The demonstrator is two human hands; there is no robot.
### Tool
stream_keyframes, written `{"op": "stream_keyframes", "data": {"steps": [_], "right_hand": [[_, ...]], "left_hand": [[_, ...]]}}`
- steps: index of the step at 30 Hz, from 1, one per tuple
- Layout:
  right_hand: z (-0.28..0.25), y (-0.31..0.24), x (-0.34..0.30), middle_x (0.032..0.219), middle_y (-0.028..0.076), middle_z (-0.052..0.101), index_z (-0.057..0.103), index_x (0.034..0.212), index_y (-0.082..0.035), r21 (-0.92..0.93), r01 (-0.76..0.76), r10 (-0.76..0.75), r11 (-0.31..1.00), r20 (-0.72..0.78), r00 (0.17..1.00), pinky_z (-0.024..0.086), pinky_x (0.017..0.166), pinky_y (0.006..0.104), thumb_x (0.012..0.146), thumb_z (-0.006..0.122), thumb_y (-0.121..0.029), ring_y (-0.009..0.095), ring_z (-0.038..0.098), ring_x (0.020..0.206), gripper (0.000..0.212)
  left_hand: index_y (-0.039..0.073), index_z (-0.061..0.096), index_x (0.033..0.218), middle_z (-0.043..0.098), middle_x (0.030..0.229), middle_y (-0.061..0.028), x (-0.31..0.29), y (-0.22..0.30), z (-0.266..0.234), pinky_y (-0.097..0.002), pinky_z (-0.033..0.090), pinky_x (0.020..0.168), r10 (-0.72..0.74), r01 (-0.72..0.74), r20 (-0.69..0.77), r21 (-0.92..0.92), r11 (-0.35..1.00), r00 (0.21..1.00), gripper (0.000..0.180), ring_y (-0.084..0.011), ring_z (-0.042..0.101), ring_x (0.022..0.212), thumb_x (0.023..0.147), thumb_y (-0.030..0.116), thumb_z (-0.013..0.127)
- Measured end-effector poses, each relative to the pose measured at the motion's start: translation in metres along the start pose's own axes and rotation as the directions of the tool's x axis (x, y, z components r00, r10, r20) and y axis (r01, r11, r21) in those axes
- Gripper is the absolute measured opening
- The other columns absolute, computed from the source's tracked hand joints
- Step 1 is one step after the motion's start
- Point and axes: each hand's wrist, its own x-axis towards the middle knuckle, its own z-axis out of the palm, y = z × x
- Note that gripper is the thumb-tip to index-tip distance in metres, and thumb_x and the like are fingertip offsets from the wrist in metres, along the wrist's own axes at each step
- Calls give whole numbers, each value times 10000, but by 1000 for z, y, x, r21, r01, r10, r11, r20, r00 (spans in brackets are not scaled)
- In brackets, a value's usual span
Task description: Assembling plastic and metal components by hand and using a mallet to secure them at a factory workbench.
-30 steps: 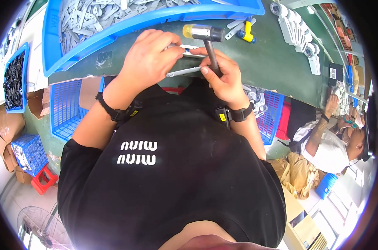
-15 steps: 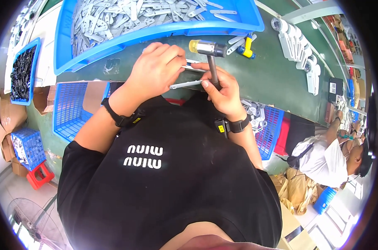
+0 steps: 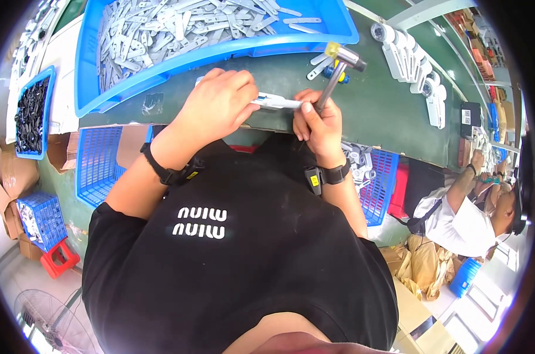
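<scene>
Between my hands, over the bench's front edge, lies a long white-grey plastic piece (image 3: 277,102). My left hand (image 3: 216,104) is closed round its left end, which the fingers mostly hide. The thumb and fingers of my right hand (image 3: 319,125) pinch the right end. That same hand also holds a small hammer (image 3: 331,88), its metal shaft tilted up to the right. The hammer has a yellowish face on one side and a dark one on the other. Under the hammer head, a yellow and blue tool (image 3: 337,75) lies on the bench, partly covered, beside several loose flat grey strips (image 3: 319,66).
A large blue tray (image 3: 220,47) of flat grey strips stands behind my hands. White assembled pieces (image 3: 404,56) line the green bench (image 3: 379,112) at right. A smaller blue tray (image 3: 49,88) holds black parts at left. Blue crates (image 3: 102,159) sit below; a co-worker (image 3: 456,218) is at far right.
Two separate pale strips between my hands now appear as one piece held level. The hammer in my right hand has swung right and tilted. My left hand has shifted slightly left and down.
</scene>
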Motion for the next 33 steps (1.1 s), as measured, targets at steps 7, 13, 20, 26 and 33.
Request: {"op": "stream_keyframes", "data": {"steps": [7,13,20,26,33], "right_hand": [[1,-4,5,850,77,631,617,1144,4,207,-70,91,976,-92,992,427,457,270,1137,592,-80,71,433,478,88],[3,-2,4,859,92,672,651,1143,15,39,-110,114,993,-95,989,423,451,251,1109,643,-62,57,457,480,85],[21,-11,6,780,47,685,688,1088,4,-177,-210,169,962,-225,960,401,446,234,1080,700,-88,51,502,492,92],[42,-30,14,729,24,681,707,1037,-3,-303,-313,233,900,-272,934,380,444,226,1057,732,-105,41,506,496,107],[56,-39,27,710,14,670,707,1020,3,-403,-439,339,803,-297,893,369,436,229,1035,743,-115,39,497,487,124]], "left_hand": [[66,655,970,670,1011,-51,0,2,3,-420,508,857,-1,0,-53,-7,1000,999,217,-286,670,900,881,164,828],[60,675,1053,694,1035,-76,-2,2,-2,-443,513,886,-24,24,-22,25,999,999,282,-313,672,950,849,147,850],[72,678,1335,776,1051,-79,-16,-13,0,-446,525,980,-178,166,-95,-123,978,980,571,-319,692,1023,827,195,907],[96,635,1407,814,1027,-33,-23,-19,13,-488,501,1016,-187,143,-256,-179,973,949,660,-318,694,1003,831,240,923],[93,596,1432,805,1006,-24,-29,-19,12,-475,498,981,-260,210,-183,-253,944,948,696,-303,691,1027,835,253,917]]}}
